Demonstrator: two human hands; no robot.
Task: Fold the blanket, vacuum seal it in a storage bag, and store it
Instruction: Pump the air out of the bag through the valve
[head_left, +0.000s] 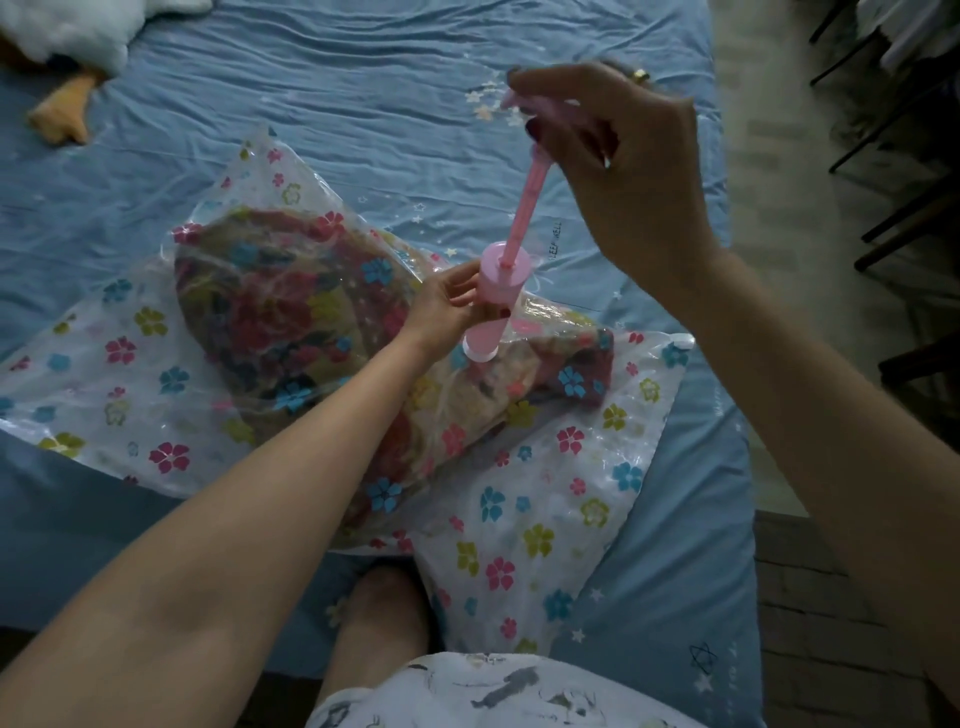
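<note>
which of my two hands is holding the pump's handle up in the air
Your right hand: its fingers pinch the handle atop the pink pump's extended rod. Your left hand instead grips the pump's barrel, low on the storage bag.

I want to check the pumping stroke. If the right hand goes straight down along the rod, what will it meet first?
Probably the wide top cap of the pink plastic hand pump. The right hand holds the handle of the extended pink rod, and the line down to that cap looks free, though depth is unclear.
</note>
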